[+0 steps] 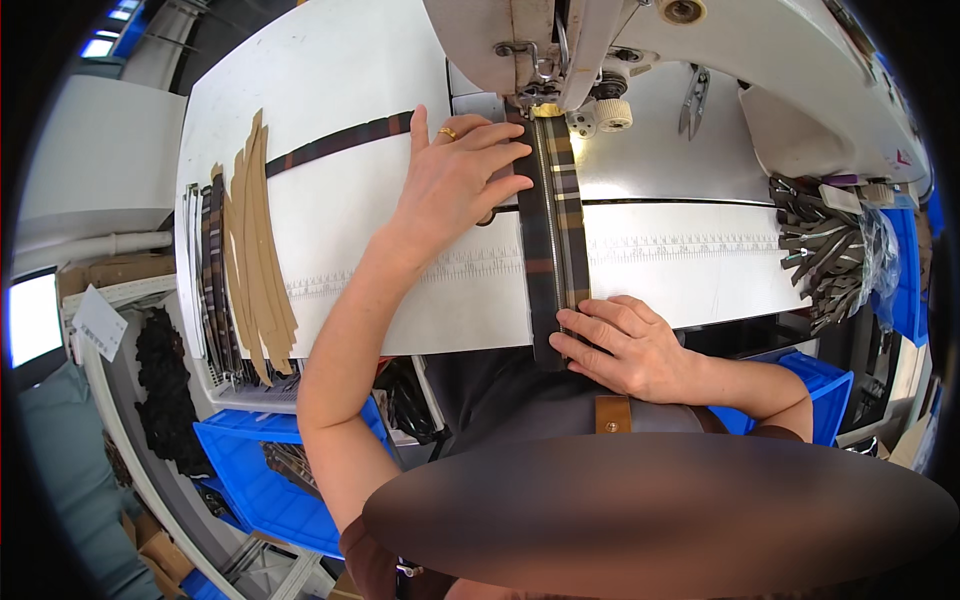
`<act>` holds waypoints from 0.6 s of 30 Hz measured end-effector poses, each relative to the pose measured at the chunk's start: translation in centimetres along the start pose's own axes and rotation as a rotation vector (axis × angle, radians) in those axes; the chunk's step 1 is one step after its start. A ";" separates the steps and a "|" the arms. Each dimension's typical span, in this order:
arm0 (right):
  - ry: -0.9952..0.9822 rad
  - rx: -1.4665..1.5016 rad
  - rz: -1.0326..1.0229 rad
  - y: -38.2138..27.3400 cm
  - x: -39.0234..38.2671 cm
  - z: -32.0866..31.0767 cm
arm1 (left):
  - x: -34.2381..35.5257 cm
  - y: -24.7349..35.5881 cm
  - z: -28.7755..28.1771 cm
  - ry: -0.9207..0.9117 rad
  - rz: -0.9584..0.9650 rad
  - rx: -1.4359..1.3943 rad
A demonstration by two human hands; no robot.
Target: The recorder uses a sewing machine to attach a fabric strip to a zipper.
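A long dark zipper [546, 200] with metal teeth runs toward me from the sewing machine's presser foot [545, 110]. Along its right side lies a brown plaid fabric strip [570, 215]. My left hand [460, 175] rests palm down near the foot, fingers spread, their tips on the zipper's dark left tape. At the table's near edge, my right hand [630, 350] grips the near end of the zipper and plaid strip with bent fingers; its thumb is not clearly visible. A dark banded strip [340, 143] extends leftward from behind my left hand.
Tan strips [255, 250] and plaid strips [212, 270] hang over the table's left side. Thread snips [693, 102] lie right of the machine head [740, 40]. Bundled dark zippers [825, 250] lie at the right. Blue crates [290, 500] stand below the tabletop [450, 310].
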State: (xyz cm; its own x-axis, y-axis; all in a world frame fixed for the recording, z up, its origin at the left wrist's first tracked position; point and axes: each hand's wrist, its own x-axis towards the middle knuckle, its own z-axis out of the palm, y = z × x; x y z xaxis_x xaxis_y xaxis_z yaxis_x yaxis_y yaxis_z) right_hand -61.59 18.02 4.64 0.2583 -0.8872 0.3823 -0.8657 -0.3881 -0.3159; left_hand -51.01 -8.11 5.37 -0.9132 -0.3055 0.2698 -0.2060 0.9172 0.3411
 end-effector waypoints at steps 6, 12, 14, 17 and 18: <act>0.000 0.015 -0.009 0.5 0.2 0.1 | 0.2 -0.1 0.1 -0.016 -0.017 0.002; 0.019 0.011 0.000 0.9 0.6 0.1 | 0.4 -0.2 0.5 0.014 -0.017 0.020; 0.011 0.023 0.005 1.0 0.8 0.0 | 0.3 -0.4 0.7 0.026 -0.007 0.033; -0.005 0.039 0.014 1.3 1.5 -0.3 | -0.2 -0.5 1.2 -0.005 0.027 0.094; -0.007 0.040 0.026 1.4 1.7 -0.4 | -0.3 0.3 1.4 0.053 0.041 0.127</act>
State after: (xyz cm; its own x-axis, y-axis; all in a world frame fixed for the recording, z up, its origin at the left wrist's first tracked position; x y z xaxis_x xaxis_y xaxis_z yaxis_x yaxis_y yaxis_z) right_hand -62.52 16.11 5.22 0.2390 -0.8987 0.3676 -0.8545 -0.3745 -0.3600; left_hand -51.28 -7.43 4.13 -0.9027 -0.2768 0.3295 -0.2145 0.9532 0.2129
